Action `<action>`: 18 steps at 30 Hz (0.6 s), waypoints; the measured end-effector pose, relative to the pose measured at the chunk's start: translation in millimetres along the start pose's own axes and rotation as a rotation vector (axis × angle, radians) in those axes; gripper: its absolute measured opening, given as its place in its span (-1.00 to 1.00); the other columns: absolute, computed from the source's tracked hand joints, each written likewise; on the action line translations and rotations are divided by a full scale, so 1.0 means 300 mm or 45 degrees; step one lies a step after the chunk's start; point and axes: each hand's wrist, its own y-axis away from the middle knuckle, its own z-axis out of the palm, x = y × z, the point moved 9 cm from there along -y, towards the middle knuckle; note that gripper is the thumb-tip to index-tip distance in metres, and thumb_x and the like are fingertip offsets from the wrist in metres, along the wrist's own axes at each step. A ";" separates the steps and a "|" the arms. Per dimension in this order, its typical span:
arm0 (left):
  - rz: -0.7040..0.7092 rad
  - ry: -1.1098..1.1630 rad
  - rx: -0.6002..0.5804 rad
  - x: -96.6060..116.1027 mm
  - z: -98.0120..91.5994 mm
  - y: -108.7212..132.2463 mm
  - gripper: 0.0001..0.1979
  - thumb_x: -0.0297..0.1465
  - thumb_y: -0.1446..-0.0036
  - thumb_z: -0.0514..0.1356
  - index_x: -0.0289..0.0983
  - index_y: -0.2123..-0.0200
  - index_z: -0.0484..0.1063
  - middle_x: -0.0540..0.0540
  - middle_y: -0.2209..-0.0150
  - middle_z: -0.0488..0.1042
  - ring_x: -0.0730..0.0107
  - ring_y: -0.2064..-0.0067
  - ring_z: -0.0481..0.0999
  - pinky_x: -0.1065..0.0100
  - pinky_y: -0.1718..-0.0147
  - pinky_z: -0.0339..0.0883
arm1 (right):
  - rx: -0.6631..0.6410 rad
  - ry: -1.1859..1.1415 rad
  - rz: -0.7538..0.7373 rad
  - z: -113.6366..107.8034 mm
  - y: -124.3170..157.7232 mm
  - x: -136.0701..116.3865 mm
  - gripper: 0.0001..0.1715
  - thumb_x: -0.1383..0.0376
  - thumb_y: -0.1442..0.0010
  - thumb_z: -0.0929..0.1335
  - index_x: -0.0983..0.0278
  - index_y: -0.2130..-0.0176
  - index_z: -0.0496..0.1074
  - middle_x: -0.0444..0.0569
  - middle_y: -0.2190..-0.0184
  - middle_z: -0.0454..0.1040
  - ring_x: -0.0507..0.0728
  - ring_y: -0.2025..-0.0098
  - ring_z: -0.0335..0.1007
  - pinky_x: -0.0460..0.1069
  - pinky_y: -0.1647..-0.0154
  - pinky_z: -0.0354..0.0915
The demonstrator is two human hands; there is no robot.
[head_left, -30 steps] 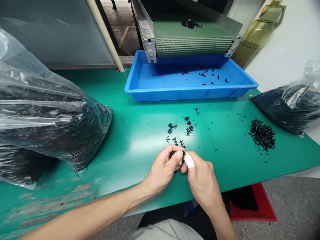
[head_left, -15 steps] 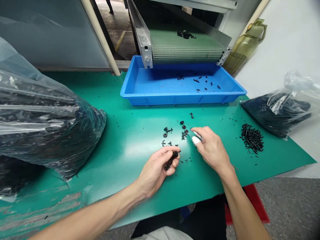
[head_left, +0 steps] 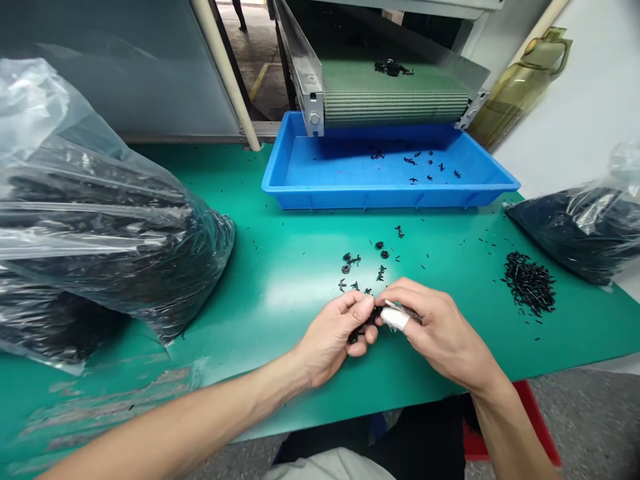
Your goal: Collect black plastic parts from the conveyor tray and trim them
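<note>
My left hand (head_left: 336,333) is curled around several small black plastic parts (head_left: 361,327), thumb and fingers pinched. My right hand (head_left: 436,327), its thumb wrapped in white tape, pinches a small black part against the left hand's fingertips and also grips a thin metal tool. Both hands meet just above the green table (head_left: 280,267). Several loose black parts (head_left: 367,263) lie on the mat just beyond the hands.
A blue tray (head_left: 390,197) with a few black parts sits under a green conveyor belt (head_left: 395,93). A big clear bag of black parts (head_left: 100,227) fills the left. At right lie a pile of black pins (head_left: 529,283) and another bag (head_left: 580,230).
My right hand reached out to the loose parts on the mat, then came back to meet my left hand. The left hand stayed closed on its parts.
</note>
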 end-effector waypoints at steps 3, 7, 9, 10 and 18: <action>0.007 -0.009 -0.017 -0.005 -0.003 -0.004 -0.71 -0.28 -0.04 0.36 -0.30 0.38 0.32 0.00 0.48 0.38 0.63 0.51 0.30 0.59 0.66 -0.08 | 0.061 0.014 0.097 0.002 0.015 0.009 -0.76 0.42 -0.22 0.23 0.20 0.23 0.45 -0.15 0.33 0.48 0.02 0.39 0.34 -0.10 0.42 0.20; 0.025 -0.028 -0.006 -0.001 -0.007 -0.002 -0.75 -0.35 -0.07 0.34 -0.33 0.20 0.42 -0.06 0.40 0.43 0.59 0.44 0.35 0.58 0.61 0.05 | 0.168 0.138 0.128 -0.014 0.048 0.030 -0.67 0.45 -0.23 0.19 0.20 0.11 0.42 -0.11 0.26 0.47 0.02 0.35 0.36 -0.10 0.37 0.25; 0.036 -0.028 0.003 0.001 -0.010 0.000 -0.75 -0.36 -0.10 0.32 -0.37 0.19 0.45 -0.10 0.36 0.45 0.59 0.42 0.36 0.58 0.58 0.10 | 0.167 0.234 0.083 -0.003 0.075 0.024 -0.57 0.48 -0.23 0.14 0.22 0.01 0.38 -0.03 0.14 0.44 0.05 0.21 0.39 -0.07 0.24 0.30; 0.042 -0.023 0.011 0.001 -0.012 0.000 -0.76 -0.37 -0.10 0.31 -0.38 0.20 0.46 -0.11 0.35 0.46 0.60 0.42 0.36 0.58 0.56 0.11 | 0.164 0.296 0.082 0.005 0.090 0.024 -0.53 0.48 -0.23 0.13 0.23 -0.05 0.35 -0.01 0.11 0.42 0.07 0.20 0.39 -0.06 0.23 0.31; 0.062 -0.013 0.037 -0.009 -0.027 -0.002 -0.81 -0.40 -0.11 0.31 -0.35 0.26 0.41 -0.07 0.43 0.49 0.66 0.53 0.31 0.57 0.51 0.16 | 0.328 0.595 0.028 0.061 0.153 -0.016 -0.66 0.44 -0.32 0.11 0.31 0.05 0.36 -0.01 0.32 0.47 0.12 0.34 0.39 -0.01 0.38 0.27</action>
